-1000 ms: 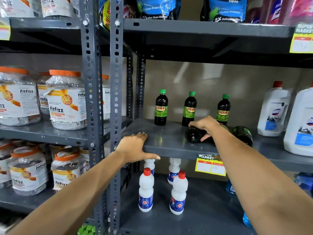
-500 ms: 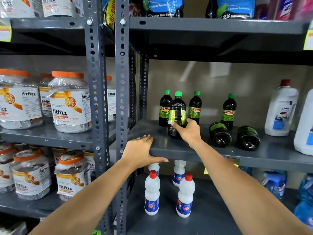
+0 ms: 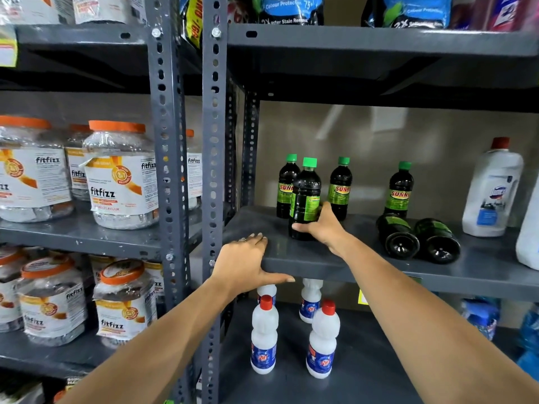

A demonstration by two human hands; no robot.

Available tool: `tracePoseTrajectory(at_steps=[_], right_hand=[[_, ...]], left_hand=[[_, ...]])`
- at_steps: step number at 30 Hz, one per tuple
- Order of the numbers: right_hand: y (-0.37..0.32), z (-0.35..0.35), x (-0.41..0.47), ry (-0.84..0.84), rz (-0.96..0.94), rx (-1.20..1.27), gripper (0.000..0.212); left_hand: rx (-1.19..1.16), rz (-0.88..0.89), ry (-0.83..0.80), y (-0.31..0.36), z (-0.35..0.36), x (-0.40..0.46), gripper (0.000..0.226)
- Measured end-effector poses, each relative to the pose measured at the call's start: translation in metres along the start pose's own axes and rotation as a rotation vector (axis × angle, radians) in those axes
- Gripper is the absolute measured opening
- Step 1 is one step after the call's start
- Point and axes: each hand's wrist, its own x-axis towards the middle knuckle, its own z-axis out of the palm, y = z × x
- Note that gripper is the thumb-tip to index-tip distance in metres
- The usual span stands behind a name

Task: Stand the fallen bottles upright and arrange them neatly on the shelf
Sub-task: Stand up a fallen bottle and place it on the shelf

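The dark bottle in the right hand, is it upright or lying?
Upright: the dark bottle has its green cap on top and its base on the shelf, gripped by the right hand.

Shop: slotted steel shelving [image 3: 379,42], stocked product rows, price tag [image 3: 7,51].

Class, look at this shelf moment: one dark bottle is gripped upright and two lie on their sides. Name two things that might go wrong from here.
1. The right hand holds the gripped bottle close in front of the upright bottles; setting it down carelessly might topple them.
2. The two fallen bottles lie near the shelf's front edge, bases forward; a nudge might roll them off.
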Motion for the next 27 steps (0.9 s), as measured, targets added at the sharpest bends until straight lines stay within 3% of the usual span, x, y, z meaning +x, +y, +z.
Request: tracePoseTrajectory(at_steps=[4, 7, 9, 14, 18, 21, 25, 27], right_hand=[[0.004, 0.004, 0.002, -0.030, 0.016, 0.149, 0.082], [0.006, 0.004, 0.001, 0.056, -0.033, 0.044, 0.087], [0.002, 0.008, 0.001, 0.006, -0.041, -0.009, 0.089], [-0.004, 0.015, 0.008, -0.023, 0.023, 0.213, 0.057], [0.002, 0.016, 0.002, 0.027, -0.034, 0.149, 0.071], [0.004, 0.015, 0.006, -0.003, -0.042, 0.197, 0.056], [0.006, 0.016, 0.002, 0.044, -0.086, 0.115, 0.067], [0.005, 0.016, 0.004, 0.006, -0.080, 0.142, 0.062]], left_hand=[[-0.005, 0.002, 0.002, -0.001, 0.001, 0.001, 0.114], [-0.014, 0.006, 0.013, -0.001, 0.002, 0.001, 0.113], [-0.021, 0.014, 0.017, -0.001, 0.004, 0.000, 0.112], [-0.049, 0.014, -0.010, 0.000, 0.003, 0.000, 0.109], [-0.059, 0.005, -0.012, 0.000, 0.002, 0.000, 0.110], [-0.064, 0.007, -0.018, 0.001, 0.001, 0.000, 0.110], [-0.067, 0.002, -0.003, 0.000, -0.001, 0.000, 0.110], [-0.061, 0.005, 0.004, 0.000, 0.000, 0.000, 0.111]])
